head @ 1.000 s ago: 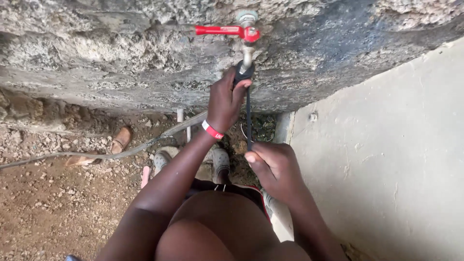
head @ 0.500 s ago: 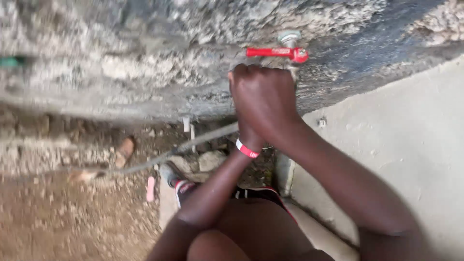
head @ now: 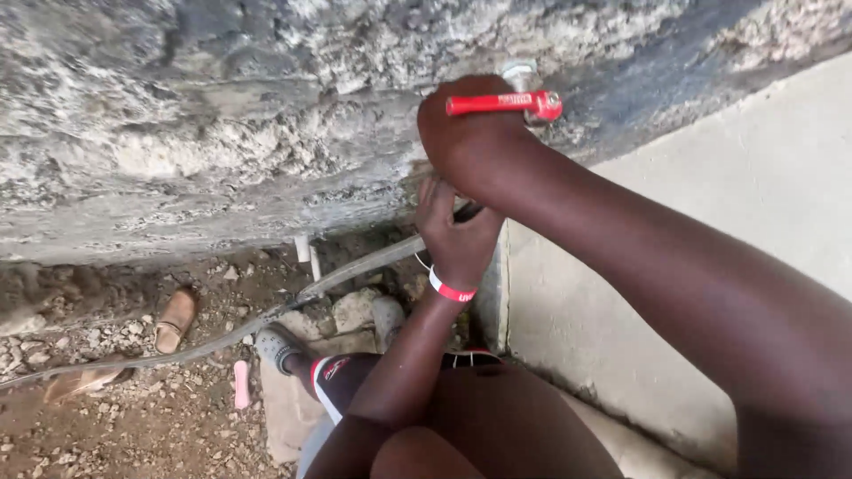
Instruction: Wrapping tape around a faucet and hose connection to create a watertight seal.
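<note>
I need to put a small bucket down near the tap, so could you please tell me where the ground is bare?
The smooth slab right of both hands looks bare. The dirt at lower left is open, between the sandal and the pink piece. It is crowded under the red-handled tap: right hand, left hand, hose and stones.

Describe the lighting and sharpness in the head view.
Head view: soft daylight, no glare; the rough stone wall and red tap handle are fairly sharp; the right hand and forearm loom large and soft; the left hand sits shaded beneath it.
</note>
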